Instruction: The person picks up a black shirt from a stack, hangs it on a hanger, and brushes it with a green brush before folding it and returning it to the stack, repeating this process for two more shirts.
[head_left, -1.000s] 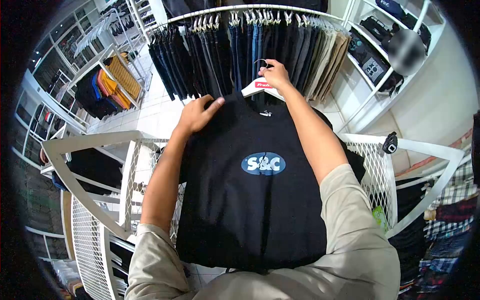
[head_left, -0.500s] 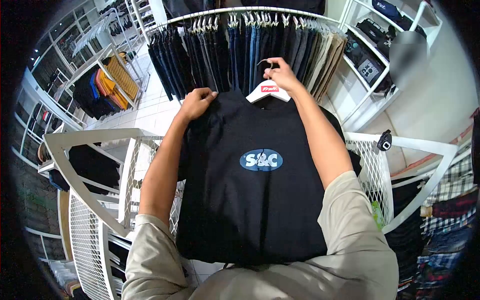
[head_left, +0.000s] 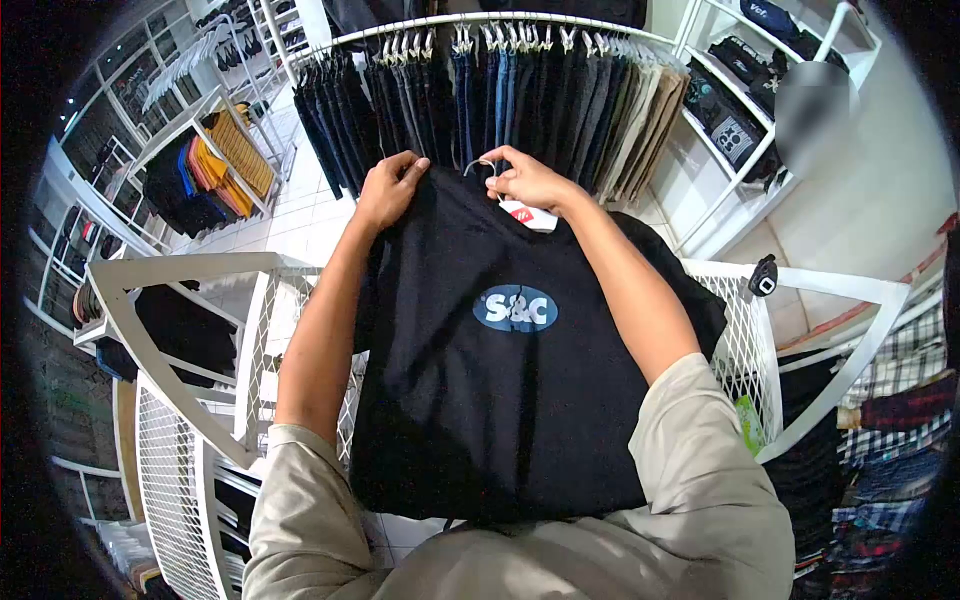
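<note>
A black t-shirt (head_left: 480, 400) with a blue oval "S&C" print is spread out in front of me. My left hand (head_left: 393, 190) pinches its shoulder at the upper left. At the collar, my right hand (head_left: 522, 182) grips a white hanger (head_left: 530, 216) with a red label, close to its metal hook. The hanger is tilted, and part of it is hidden inside the shirt.
White mesh racks (head_left: 183, 480) stand on both sides. Behind the shirt hangs a curved rail (head_left: 480, 18) of trousers. Shelves (head_left: 735, 85) with folded clothes are at the upper right. A small black device (head_left: 763, 276) sits on the right rack's edge.
My right hand has moved left and slightly down with the hanger, which is now tilted and further inside the collar. My left hand has shifted slightly up, and the shirt's collar area is more creased.
</note>
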